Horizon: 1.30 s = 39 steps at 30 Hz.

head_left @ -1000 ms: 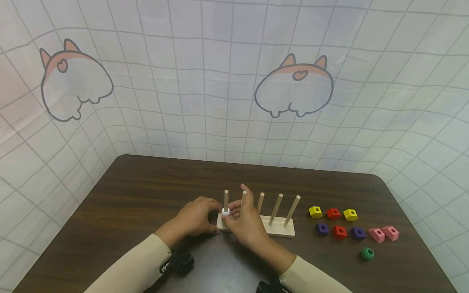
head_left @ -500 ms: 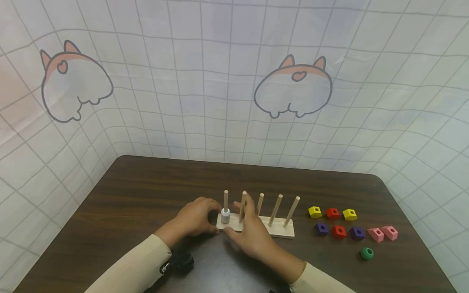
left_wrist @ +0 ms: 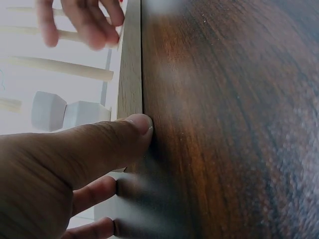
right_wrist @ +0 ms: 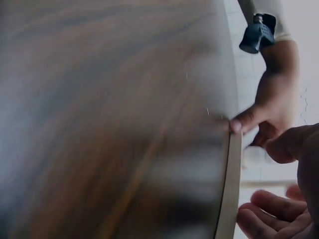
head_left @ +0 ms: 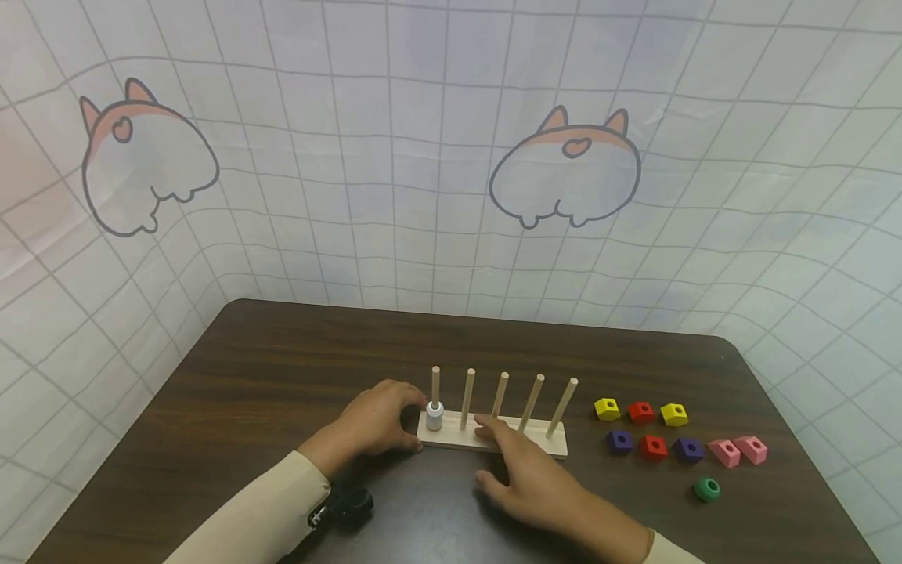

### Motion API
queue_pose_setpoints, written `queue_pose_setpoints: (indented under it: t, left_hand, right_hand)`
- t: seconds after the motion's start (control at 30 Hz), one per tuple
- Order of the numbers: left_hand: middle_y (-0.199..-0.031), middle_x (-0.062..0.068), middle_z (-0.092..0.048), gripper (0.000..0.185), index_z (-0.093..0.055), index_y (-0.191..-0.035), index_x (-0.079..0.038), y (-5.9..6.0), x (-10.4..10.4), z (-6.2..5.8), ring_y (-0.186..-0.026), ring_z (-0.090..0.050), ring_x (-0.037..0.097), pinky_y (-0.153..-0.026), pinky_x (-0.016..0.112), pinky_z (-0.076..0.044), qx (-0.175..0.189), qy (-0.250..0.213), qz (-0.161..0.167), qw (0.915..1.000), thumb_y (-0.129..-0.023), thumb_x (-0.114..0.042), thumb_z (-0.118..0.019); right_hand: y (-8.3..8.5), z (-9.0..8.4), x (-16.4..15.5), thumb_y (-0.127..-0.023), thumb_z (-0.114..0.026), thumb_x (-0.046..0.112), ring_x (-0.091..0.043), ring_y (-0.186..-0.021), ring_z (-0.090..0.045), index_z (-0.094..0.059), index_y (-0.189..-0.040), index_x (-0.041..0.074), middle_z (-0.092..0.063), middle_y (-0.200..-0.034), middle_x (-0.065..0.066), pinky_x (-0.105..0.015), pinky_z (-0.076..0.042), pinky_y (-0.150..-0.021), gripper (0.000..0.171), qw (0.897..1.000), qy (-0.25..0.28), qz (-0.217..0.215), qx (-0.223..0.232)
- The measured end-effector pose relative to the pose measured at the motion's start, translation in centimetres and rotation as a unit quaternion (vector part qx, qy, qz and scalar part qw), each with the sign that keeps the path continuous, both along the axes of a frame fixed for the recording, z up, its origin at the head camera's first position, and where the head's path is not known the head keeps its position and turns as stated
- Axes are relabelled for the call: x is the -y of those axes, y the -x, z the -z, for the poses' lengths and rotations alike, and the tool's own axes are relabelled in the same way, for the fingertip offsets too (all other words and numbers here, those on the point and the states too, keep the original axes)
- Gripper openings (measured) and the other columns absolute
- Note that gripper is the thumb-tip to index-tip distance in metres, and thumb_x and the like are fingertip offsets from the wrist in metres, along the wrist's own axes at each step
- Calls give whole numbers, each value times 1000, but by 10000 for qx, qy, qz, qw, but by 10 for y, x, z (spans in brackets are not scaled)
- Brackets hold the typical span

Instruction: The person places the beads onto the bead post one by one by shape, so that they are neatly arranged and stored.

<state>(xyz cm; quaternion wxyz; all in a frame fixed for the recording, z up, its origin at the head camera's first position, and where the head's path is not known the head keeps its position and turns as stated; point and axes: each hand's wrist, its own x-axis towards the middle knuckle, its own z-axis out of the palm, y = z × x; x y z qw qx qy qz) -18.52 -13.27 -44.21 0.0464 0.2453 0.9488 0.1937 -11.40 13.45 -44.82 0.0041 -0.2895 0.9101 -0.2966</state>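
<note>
- On the leftmost peg of the wooden peg board (head_left: 521, 442), a white bead (head_left: 434, 415) sits low against the base; the board lies near the middle of the dark wooden table (head_left: 268, 376), its five pegs upright.
- At the board's left end, the left hand (head_left: 377, 419) grips the base, thumb pressed on the near edge and fingers curled round the far side.
- Near the board's middle, the right hand (head_left: 528, 478) lies open, fingers relaxed, its fingertips over the base's near edge and holding nothing.
- Right of the board, loose beads lie apart from it: two yellow beads (head_left: 607, 407), two red beads (head_left: 640, 410), two purple beads (head_left: 620, 440) and two pink beads (head_left: 724, 452).
- Nearest the table's near right side, a green bead (head_left: 706, 489) lies alone.
</note>
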Motion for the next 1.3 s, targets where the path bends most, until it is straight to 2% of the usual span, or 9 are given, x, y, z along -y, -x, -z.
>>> queue_pose_setpoints:
  t: [0.2, 0.33, 0.57, 0.8, 0.97, 1.13, 1.3]
  left_hand:
    - [-125, 3, -69, 51, -75, -113, -16, 0, 0, 0, -125, -57, 32, -99, 55, -48, 11, -24, -26, 10000, -68, -28, -96]
    - [-125, 3, -69, 51, -75, -113, -16, 0, 0, 1, -125, -57, 32, -99, 55, -48, 5, -23, -14, 10000, -68, -28, -96]
    - [-125, 3, -69, 51, -75, -113, -16, 0, -1, 0, -125, -57, 32, -100, 55, -48, 40, 18, -31, 10000, -68, -29, -96]
    - [-124, 3, -69, 51, -75, -113, -16, 0, -1, 1, -125, -57, 32, -100, 55, -48, 16, 17, -12, 10000, -68, -29, -96]
    - [-124, 3, -69, 51, -75, -113, -16, 1, -1, 3, -126, -57, 32, -101, 55, -48, 12, -13, -4, 10000, -68, -29, -96]
    - [-124, 2, -69, 50, -75, -113, -16, 1, -1, 3, -126, -56, 32, -101, 55, -47, 37, -17, -36, 10000, -68, -28, -96]
    - [-124, 2, -69, 50, -75, -112, -16, 0, -1, 2, -126, -56, 32, -101, 55, -48, 26, -6, -38, 10000, -68, -28, -96]
  right_hand:
    - [-4, -5, -28, -93, -76, 21, -26, -127, -58, -55, -140, 6, -62, -136, -8, -48, -47, -104, 54, 9988, -456, -16, -174]
    - [-6, -7, -49, -93, -76, 22, -26, -126, -59, -58, -137, 9, -62, -135, -5, -49, -48, -103, 49, 9981, -578, 4, -200]
    - [-9, -7, -85, -93, -76, 22, -23, -117, -63, -60, -133, 12, -64, -131, -2, -46, -54, -93, 44, 9972, -665, 142, -301]
    - [-13, -11, -116, -92, -78, 24, -24, -115, -64, -63, -132, 14, -66, -128, -1, -48, -55, -92, 44, 9941, -846, 580, -359]
    - [-17, -12, -142, -87, -83, 19, -23, -109, -67, -66, -127, 13, -69, -121, 2, -46, -56, -88, 44, 9887, -863, 954, -770]
    - [-18, -13, -172, -81, -86, 15, -16, -94, -67, -69, -119, 12, -70, -110, 5, -41, -57, -79, 42, 9828, -833, 1176, -1155]
    - [-20, -14, -199, -77, -90, 18, -19, -97, -68, -71, -117, 13, -71, -110, 6, -42, -57, -81, 44, 9780, -1015, 1331, -1247]
